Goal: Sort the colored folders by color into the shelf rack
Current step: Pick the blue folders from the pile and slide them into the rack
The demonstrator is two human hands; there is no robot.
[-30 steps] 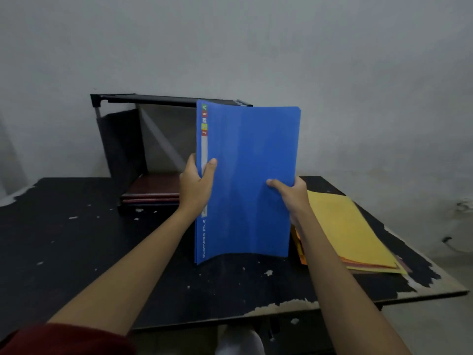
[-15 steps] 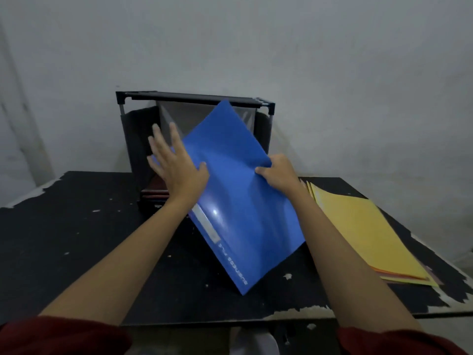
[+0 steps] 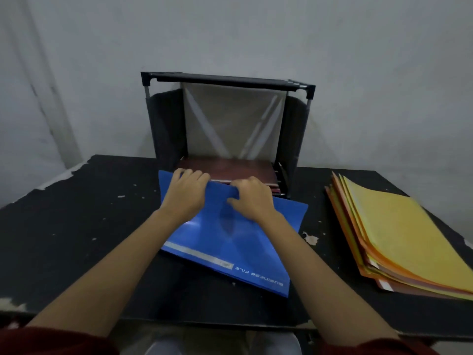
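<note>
A blue folder (image 3: 225, 242) lies nearly flat on the black table, its far edge at the mouth of the black shelf rack (image 3: 227, 82). My left hand (image 3: 185, 193) and my right hand (image 3: 252, 198) both rest on the folder's far edge with fingers curled over it. Dark red folders (image 3: 230, 169) are stacked on the rack's bottom level just beyond my fingers. A pile of yellow and orange folders (image 3: 399, 239) lies on the table to the right.
The black table (image 3: 76, 226) has a chipped surface and its front edge runs close to me. A grey wall stands right behind the rack. The rack's upper space above the red folders is open.
The blue folder went from upright to tilted to nearly flat on the table in front of the rack. Both hands moved to its far edge.
</note>
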